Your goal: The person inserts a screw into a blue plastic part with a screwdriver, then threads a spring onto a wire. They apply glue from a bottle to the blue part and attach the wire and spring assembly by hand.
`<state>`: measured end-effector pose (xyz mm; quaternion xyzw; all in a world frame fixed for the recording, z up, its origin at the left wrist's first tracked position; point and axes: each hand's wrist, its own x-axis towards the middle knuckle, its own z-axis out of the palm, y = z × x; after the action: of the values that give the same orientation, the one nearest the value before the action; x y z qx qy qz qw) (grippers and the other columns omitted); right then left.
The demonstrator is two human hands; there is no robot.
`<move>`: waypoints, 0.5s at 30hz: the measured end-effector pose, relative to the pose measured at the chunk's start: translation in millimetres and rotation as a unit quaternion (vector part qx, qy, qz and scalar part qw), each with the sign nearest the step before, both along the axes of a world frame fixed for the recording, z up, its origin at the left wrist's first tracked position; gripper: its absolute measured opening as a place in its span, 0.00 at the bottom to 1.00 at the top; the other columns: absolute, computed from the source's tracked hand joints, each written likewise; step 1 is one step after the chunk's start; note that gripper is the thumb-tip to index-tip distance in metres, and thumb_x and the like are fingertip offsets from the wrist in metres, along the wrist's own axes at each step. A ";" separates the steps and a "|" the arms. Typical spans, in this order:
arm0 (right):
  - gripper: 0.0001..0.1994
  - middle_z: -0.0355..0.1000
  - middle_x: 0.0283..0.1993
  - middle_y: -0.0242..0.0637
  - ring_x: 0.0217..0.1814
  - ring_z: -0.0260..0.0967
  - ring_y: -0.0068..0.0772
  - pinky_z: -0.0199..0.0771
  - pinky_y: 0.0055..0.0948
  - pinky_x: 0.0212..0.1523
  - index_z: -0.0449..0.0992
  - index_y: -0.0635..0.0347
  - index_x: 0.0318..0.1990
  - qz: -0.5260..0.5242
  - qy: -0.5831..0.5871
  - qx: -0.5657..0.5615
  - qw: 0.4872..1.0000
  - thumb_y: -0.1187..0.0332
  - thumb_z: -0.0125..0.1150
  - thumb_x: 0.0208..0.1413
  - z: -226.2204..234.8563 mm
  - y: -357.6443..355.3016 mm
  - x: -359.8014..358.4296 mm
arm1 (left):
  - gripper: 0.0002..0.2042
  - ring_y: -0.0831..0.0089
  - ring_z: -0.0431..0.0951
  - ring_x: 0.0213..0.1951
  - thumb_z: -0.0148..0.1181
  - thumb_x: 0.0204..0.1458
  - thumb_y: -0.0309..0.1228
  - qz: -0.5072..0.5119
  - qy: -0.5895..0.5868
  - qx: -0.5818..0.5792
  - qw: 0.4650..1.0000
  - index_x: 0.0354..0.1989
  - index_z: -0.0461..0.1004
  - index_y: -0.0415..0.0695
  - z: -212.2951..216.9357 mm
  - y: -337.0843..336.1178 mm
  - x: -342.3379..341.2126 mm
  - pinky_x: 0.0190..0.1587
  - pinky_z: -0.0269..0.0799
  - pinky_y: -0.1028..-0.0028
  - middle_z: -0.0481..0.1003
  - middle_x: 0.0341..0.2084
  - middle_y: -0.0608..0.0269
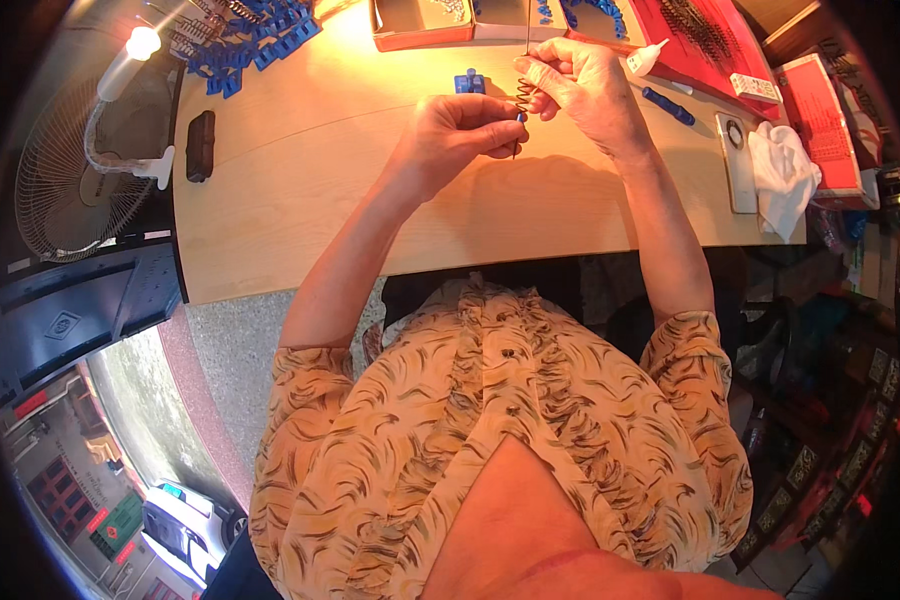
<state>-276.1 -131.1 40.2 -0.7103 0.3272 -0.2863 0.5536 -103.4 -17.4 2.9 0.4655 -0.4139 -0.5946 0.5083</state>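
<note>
My right hand [582,82] pinches the upper part of a small dark coiled wire spring [525,94] on a thin rod above the pale wooden table [320,170]. My left hand [460,132] holds the lower end of the same piece, with a tiny blue bit [520,117] at its fingertips. The two hands almost touch each other. A small blue plastic part [469,82] lies on the table just behind my left hand.
A heap of blue plastic parts [255,45] lies at the back left. Orange-rimmed trays [420,22] and a red tray [700,40] stand at the back. A glue bottle [646,58], blue pen [667,105], phone [738,160], white cloth [785,175], black block [201,145] and desk lamp [130,60] are around.
</note>
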 end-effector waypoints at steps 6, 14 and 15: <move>0.10 0.76 0.29 0.29 0.26 0.73 0.17 0.76 0.20 0.28 0.81 0.66 0.42 0.006 -0.017 0.069 0.997 0.66 0.66 0.64 -26.7 -13.8 -15.6 | 0.15 0.75 0.84 0.37 0.67 0.61 0.31 -0.010 -0.043 0.018 0.999 0.50 0.80 0.32 3.1 5.4 -6.2 0.43 0.82 0.76 0.83 0.37 0.58; 0.14 0.73 0.25 0.27 0.21 0.67 0.14 0.65 0.17 0.21 0.75 0.67 0.46 -0.082 0.042 0.027 0.995 0.65 0.69 0.62 -60.1 -69.1 -47.4 | 0.14 0.76 0.82 0.36 0.63 0.64 0.33 0.062 -0.234 -0.039 0.970 0.52 0.81 0.37 11.9 -10.6 58.7 0.42 0.79 0.77 0.84 0.37 0.59; 0.14 0.73 0.25 0.27 0.21 0.67 0.14 0.65 0.17 0.21 0.75 0.67 0.46 -0.079 0.041 0.029 0.996 0.65 0.69 0.62 -61.1 -72.7 -47.3 | 0.14 0.78 0.81 0.34 0.63 0.63 0.33 0.087 -0.265 -0.037 0.959 0.52 0.81 0.37 5.2 -14.1 68.7 0.40 0.77 0.78 0.84 0.36 0.60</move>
<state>-323.4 -203.7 -20.8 -0.6771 0.4126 -0.2907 0.5356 -34.6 -31.5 8.2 0.6218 -0.5134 -0.3871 0.4471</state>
